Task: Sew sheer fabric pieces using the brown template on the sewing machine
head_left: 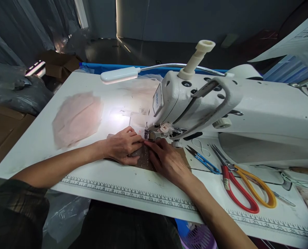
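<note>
My left hand (124, 144) lies on a small sheer piece of fabric (143, 157) on the white table, fingers bent and pressing it just left of the presser foot (151, 135) of the white sewing machine (221, 103). My right hand (166, 159) rests on the same fabric, its fingertips pinched on the piece right at the presser foot. The fabric lies over a dark plate under the needle and is mostly hidden by both hands.
A stack of pale pink sheer pieces (76, 117) lies at the left of the table (65, 86). Blue thread snips (202, 159) and red-and-yellow scissors (243, 188) lie right of my hands. A gooseneck lamp (120, 74) lights the needle area. A ruler strip (133, 193) runs along the front edge.
</note>
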Motion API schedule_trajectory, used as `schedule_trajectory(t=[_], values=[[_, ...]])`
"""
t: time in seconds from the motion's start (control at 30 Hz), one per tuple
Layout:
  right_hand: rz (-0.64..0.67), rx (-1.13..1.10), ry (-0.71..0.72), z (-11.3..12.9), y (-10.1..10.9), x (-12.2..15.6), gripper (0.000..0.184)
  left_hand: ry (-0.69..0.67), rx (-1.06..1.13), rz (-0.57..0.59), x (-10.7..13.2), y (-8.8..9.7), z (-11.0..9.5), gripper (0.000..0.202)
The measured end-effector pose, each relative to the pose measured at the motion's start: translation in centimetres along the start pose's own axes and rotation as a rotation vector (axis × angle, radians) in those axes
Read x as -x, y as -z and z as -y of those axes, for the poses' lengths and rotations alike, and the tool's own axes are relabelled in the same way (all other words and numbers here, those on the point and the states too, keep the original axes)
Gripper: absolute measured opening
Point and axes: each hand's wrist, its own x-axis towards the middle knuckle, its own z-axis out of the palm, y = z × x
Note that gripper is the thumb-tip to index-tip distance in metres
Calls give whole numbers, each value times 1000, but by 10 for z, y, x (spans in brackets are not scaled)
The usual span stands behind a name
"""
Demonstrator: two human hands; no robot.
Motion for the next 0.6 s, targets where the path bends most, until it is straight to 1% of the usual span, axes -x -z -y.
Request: schedule_trajectory(t=[0.23, 0.4, 0.5, 0.6], values=[[-20, 20, 38, 0, -1, 0, 38, 41, -34, 30, -1, 1, 3, 37], [24, 68, -6, -1, -4, -2, 41, 64, -53, 73, -2, 1, 7, 44], [39, 12, -21, -3, -1, -4, 42, 66, -50, 85, -2, 0, 9, 46], [55, -121, -27, -8, 10, -5, 40, 78, -55, 104, -3, 0, 11, 47]])
